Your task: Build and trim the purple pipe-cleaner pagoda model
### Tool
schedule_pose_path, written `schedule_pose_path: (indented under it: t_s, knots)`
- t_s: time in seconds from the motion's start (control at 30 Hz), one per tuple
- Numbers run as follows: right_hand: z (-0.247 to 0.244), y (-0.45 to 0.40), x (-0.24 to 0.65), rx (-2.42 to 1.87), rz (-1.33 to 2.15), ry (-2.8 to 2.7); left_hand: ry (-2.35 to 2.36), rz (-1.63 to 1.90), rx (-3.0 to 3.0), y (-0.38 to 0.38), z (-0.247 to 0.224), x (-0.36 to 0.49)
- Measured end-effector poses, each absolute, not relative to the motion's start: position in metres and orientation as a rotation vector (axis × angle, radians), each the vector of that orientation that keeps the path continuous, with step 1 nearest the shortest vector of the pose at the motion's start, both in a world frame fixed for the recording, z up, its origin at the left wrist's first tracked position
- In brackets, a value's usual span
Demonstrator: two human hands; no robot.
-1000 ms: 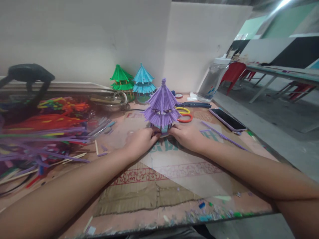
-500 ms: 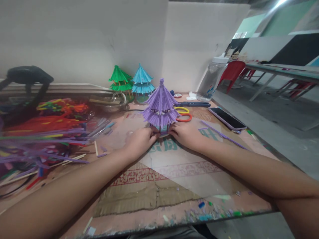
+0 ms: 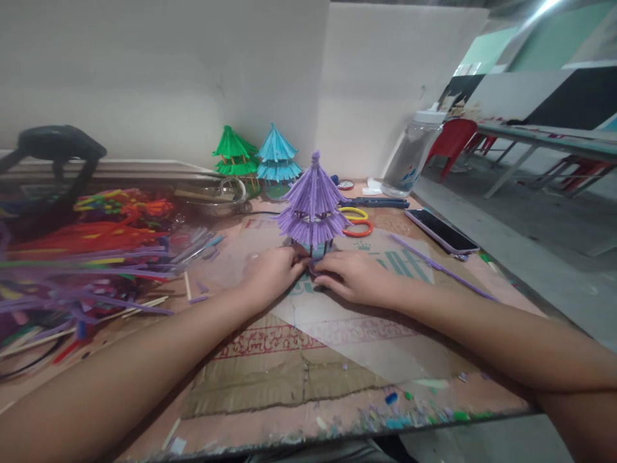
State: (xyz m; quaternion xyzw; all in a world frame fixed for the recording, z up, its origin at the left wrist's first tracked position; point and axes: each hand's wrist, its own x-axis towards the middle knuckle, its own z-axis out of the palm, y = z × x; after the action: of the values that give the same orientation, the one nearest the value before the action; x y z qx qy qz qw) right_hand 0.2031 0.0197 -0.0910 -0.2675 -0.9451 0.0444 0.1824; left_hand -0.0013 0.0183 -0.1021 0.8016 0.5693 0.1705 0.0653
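A small two-tiered purple pavilion model [image 3: 313,199], its roofs made of fuzzy pipe cleaners, stands upright on thin dark posts at the middle of the table. My left hand [image 3: 274,273] is closed, its thumb and fingers pinching the left front of the model's base. At the front of that base, my right hand [image 3: 357,276] pinches a short purple pipe cleaner [image 3: 313,265], which shows as a small curl between the fingertips. The fingers hide much of the base. A long purple pipe cleaner [image 3: 441,267] lies to the right.
Behind stand a green pavilion model [image 3: 236,151] and a blue pavilion model [image 3: 278,154]. Scissors [image 3: 359,228], a phone [image 3: 441,231] and a water bottle [image 3: 414,151] are on the right. Loose pipe cleaners [image 3: 87,276] are heaped left. Cardboard [image 3: 270,386] covers the table's front.
My right hand has moved from the right side of the base toward its front, nearer to me. The purple curl now shows at its fingertips. My left hand has stayed at the base.
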Motion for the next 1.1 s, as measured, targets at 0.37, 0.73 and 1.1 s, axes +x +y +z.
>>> schedule_pose_path:
  t_s: [0.37, 0.73, 1.1]
  knots:
    - [-0.099, 0.042, 0.202, -1.069, 0.078, -2.542, 1.728, 0.509, 2.404, 0.019, -0.105, -0.002]
    - [-0.1, 0.043, 0.195, -1.029, -0.188, -2.683, 1.665, 0.511, 2.428, 0.021, -0.107, -0.003]
    - [-0.096, 0.036, 0.183, -1.288, -0.192, -2.651, 1.554, 0.555, 2.409, 0.018, -0.108, -0.006]
